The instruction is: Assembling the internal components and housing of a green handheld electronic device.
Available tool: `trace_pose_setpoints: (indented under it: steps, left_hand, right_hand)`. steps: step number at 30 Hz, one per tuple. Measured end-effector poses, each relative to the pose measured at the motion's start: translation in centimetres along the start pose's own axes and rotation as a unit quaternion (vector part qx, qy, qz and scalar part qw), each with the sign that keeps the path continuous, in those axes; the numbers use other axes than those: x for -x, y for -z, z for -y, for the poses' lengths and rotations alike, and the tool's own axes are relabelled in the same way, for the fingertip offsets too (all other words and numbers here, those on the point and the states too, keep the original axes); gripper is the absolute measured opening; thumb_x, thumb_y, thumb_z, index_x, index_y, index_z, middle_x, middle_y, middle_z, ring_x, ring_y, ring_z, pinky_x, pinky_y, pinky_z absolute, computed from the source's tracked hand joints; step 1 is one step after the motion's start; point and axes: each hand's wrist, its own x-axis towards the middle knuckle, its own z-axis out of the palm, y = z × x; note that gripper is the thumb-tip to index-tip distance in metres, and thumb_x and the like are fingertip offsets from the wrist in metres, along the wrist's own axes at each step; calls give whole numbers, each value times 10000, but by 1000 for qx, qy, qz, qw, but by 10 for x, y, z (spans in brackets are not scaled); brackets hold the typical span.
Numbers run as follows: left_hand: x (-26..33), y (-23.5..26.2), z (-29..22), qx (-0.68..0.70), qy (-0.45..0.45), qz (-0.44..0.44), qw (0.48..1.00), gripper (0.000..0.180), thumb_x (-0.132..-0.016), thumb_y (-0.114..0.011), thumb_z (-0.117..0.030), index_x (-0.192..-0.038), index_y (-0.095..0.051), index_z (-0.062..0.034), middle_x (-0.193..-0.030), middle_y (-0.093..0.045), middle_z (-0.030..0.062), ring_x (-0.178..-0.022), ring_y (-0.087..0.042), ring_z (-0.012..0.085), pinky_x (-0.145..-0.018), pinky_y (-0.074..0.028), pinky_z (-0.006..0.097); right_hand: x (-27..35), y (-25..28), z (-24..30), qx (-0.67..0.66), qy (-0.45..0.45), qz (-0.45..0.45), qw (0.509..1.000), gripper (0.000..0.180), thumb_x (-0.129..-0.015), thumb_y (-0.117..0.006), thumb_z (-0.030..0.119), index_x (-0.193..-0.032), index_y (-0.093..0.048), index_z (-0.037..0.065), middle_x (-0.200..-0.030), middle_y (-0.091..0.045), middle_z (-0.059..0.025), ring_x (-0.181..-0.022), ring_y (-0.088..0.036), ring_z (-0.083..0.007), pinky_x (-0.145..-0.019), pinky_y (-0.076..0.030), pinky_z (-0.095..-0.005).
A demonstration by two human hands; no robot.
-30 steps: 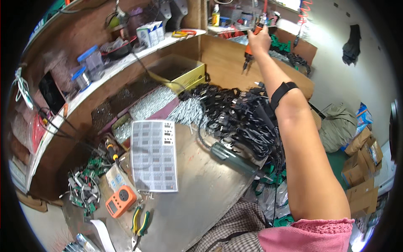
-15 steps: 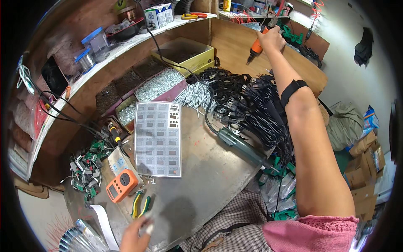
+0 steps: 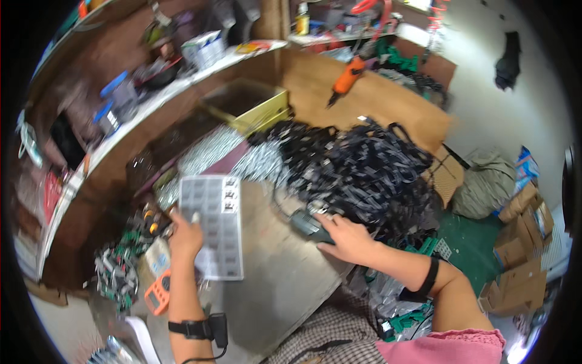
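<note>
My right hand (image 3: pixel 350 238) is closed over a dark grey-green electric screwdriver (image 3: pixel 307 224) lying on the metal bench; its cord end shows past my fingers, and its tip is hidden. My left hand (image 3: pixel 185 239) hovers at the left edge of a printed sheet (image 3: pixel 218 249), thumb and forefinger apart, holding nothing visible. Something white covers its thumb tip. Close by are a soldering iron (image 3: pixel 149 218) with a yellow-and-black handle and an orange meter (image 3: pixel 159 293). An orange screwdriver (image 3: pixel 348 77) hangs untouched at the back. The picture is blurred by motion.
Black cables (image 3: pixel 370 173) are heaped right of the sheet. Metal pins (image 3: pixel 264 162) and a yellow box (image 3: pixel 264 112) lie behind it. Small circuit boards (image 3: pixel 118 273) pile up at left. A curved shelf (image 3: pixel 145 91) runs along the back; cardboard boxes (image 3: pixel 518 242) stand right.
My right hand has let go of the orange screwdriver and come down onto the grey-green one. My left hand has moved forward from the pliers to the sheet. The view has shifted.
</note>
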Motion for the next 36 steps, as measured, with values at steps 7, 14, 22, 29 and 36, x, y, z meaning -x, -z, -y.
trace_pose_setpoints:
  steps: [7, 14, 22, 29, 36]
  left_hand:
    - [-20, -22, 24, 159, 10, -66, 985, 639, -902, -646, -180, -1429, -353, 32, -1106, -661, 247, -1001, -641, 364, -935, -464, 434]
    - [22, 47, -32, 513, -121, -64, 848, 226, -924, -658, -31, -1144, -607, -37, -976, -579, -28, -858, -533, 47, -745, -436, 189]
    - [127, 178, -10, 392, -167, -430, 796, 268, -1015, -544, -36, -1274, -520, 30, -1179, -663, 137, -1063, -620, 157, -935, -482, 275]
    - [183, 198, 125, 406, 65, -473, 779, 402, -986, -574, -120, -1331, -496, 69, -1310, -576, 141, -1211, -528, 189, -1065, -390, 310]
    - [241, 166, 231, 418, 221, -455, 754, 459, -969, -558, -122, -1371, -497, 91, -1329, -537, 148, -1235, -491, 224, -1106, -331, 335]
  right_hand:
    - [-20, 136, -11, -148, 1, -393, 908, 639, -844, -774, 250, -1373, -513, 4, -1070, -625, -166, -950, -621, -258, -843, -504, -379]
    - [-107, 249, -146, -240, -36, -524, 816, 452, -835, -790, 383, -1095, -685, 29, -938, -612, -123, -882, -642, -246, -814, -523, -372]
    - [-150, 224, -162, 165, -265, -539, 782, 824, -705, -739, 700, -1278, -633, 117, -1183, -644, -159, -1160, -601, -335, -971, -456, -494]
    - [-162, 210, -178, 220, -336, -439, 804, 950, -678, -650, 827, -1361, -582, 170, -1382, -559, -182, -1345, -450, -398, -1109, -298, -553]
    - [-173, 197, -184, 132, -275, -418, 855, 888, -679, -676, 797, -1305, -636, 168, -1264, -647, -139, -1219, -587, -308, -1090, -338, -511]
